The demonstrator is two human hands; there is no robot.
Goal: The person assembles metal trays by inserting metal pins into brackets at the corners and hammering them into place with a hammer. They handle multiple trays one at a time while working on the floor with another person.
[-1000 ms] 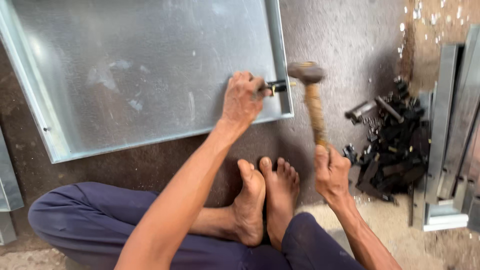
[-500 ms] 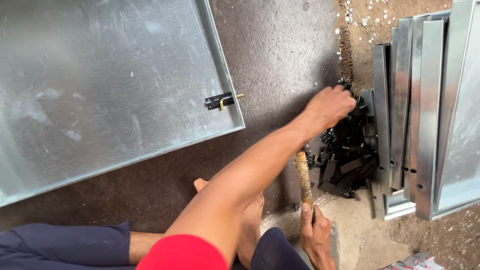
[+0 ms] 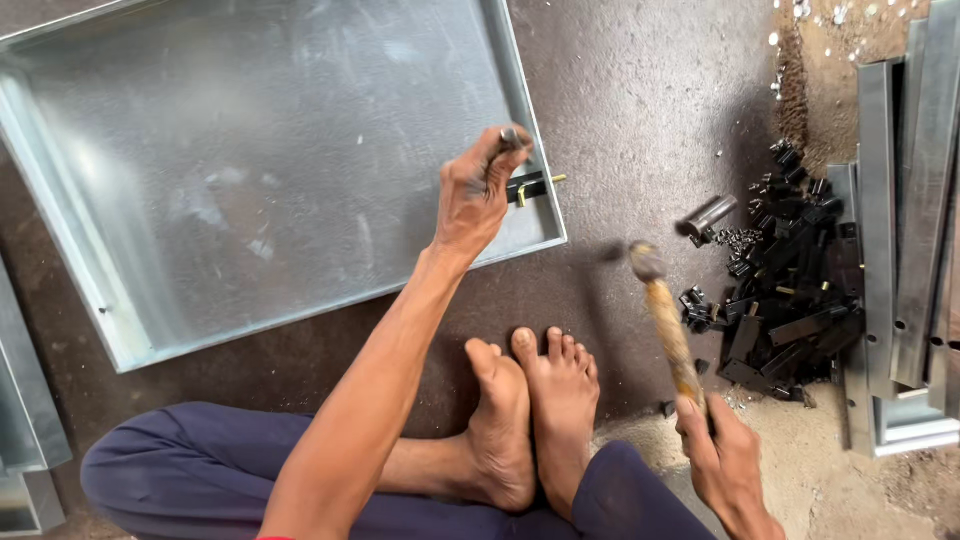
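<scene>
A large galvanised metal panel (image 3: 250, 170) with folded edges lies on the dark floor. A small black latch (image 3: 530, 187) with a brass pin sits at its right edge. My left hand (image 3: 475, 195) hovers just left of the latch, its fingers pinched on a small dark metal piece (image 3: 510, 135). My right hand (image 3: 725, 465) grips the wooden handle of a hammer (image 3: 665, 320), whose head is raised to the right of the panel's corner, apart from it.
A heap of black latch parts (image 3: 785, 270) lies on the floor to the right. Several folded metal channels (image 3: 900, 250) are stacked at the far right. My bare feet (image 3: 535, 410) and crossed legs in blue trousers fill the bottom. More metal strips (image 3: 25, 420) lie at the left.
My left hand has come back from the heap of black parts to the latch, now pinching a small piece. The hammer has risen from low by my leg.
</scene>
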